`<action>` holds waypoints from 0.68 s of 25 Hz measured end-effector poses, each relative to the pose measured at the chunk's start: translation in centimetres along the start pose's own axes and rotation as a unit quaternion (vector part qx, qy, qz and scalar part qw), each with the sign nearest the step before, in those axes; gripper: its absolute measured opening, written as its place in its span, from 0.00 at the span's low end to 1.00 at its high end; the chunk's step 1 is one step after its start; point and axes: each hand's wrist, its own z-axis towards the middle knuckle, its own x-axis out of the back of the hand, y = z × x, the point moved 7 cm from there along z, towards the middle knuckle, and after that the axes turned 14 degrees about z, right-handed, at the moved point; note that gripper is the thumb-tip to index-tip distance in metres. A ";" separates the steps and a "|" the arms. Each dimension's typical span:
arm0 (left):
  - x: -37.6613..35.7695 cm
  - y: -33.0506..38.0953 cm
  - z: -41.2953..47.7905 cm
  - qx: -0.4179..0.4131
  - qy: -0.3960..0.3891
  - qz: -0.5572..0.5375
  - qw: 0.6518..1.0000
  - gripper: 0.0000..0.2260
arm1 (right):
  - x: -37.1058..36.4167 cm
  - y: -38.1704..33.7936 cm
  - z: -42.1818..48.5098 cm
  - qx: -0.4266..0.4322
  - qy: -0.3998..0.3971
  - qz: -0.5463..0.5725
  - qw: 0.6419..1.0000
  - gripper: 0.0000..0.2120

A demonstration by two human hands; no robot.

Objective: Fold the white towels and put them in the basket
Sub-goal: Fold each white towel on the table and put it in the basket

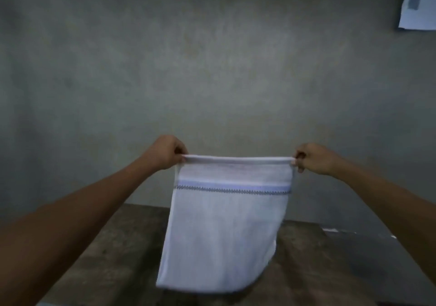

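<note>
We see a dark wooden desk (132,246) across the lower part of the view, its far edge meeting a grey wall (212,69). The top is worn and blotchy, with streaks running from near to far. Toward the right the surface turns smoother and greyer, and we cannot tell whether that is the same desk. Two small white scraps (331,229) lie there close to the far edge, one nearer the middle, the other farther right. A hanging towel (224,230) hides the desk's middle from us; whether its lower hem touches the wood, we cannot tell.
</note>
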 end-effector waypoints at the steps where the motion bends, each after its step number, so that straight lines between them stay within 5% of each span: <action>1: 0.5 0.5 0.3 0.000 0.053 0.009 0.999 0.08 | 0.4 -0.2 0.4 0.014 0.047 -0.012 0.999 0.08; 4: 0.7 0.3 0.2 0.021 0.117 -0.044 0.992 0.09 | 1.0 0.4 0.3 0.038 0.112 0.002 0.993 0.12; 7: -1.0 0.4 -2.4 0.026 0.093 -0.069 0.993 0.08 | -1.1 2.6 -1.2 0.011 0.047 0.038 0.998 0.13; 13: -13.5 0.5 -13.7 -0.024 -0.130 -0.114 0.985 0.07 | -11.7 9.7 -8.7 -0.054 -0.144 -0.013 0.988 0.11; 17: -21.9 0.1 -21.6 0.039 -0.306 -0.263 0.914 0.12 | -20.0 14.0 -15.0 -0.161 -0.286 0.084 0.941 0.09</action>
